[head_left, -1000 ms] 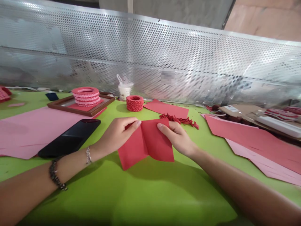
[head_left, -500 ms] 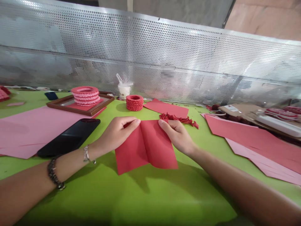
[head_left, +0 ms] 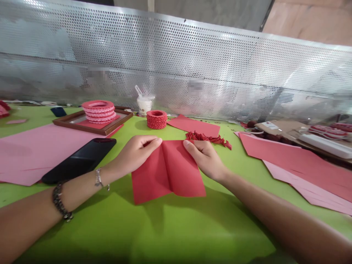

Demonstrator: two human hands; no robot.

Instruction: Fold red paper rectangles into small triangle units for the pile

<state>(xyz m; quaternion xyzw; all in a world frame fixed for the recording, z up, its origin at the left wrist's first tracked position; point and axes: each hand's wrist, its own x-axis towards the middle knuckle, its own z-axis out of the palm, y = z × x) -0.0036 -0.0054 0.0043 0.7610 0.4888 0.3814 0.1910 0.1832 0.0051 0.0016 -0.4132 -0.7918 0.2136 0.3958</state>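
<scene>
A red sheet of paper (head_left: pixel 167 172), creased down its middle, hangs tilted over the green tabletop (head_left: pixel 176 231). My left hand (head_left: pixel 143 152) pinches its top edge left of the crease, thumb on top. On the right, my right hand (head_left: pixel 202 156) grips the same edge in a similar pinch. The fingers behind the paper are mostly hidden. Just beyond my right hand lies a strip of crumpled, folded red paper pieces (head_left: pixel 211 139). Behind the sheet stands a stack of red paper rings (head_left: pixel 156 120). A flat red paper sheet (head_left: pixel 194 125) lies beside the stack.
At left are a black phone (head_left: pixel 81 161), pink paper (head_left: pixel 41 150) and a wooden frame (head_left: pixel 93 129) bearing pink and red rings (head_left: pixel 99 112). A white cup (head_left: pixel 144 105) stands at the back. Red paper sheets (head_left: pixel 297 157) and a white power strip (head_left: pixel 324 145) lie right, before a perforated metal panel (head_left: pixel 176 62).
Both hands and the red sheet have shifted very slightly left, with the whole view moving a little the same way. The grip on the sheet is unchanged.
</scene>
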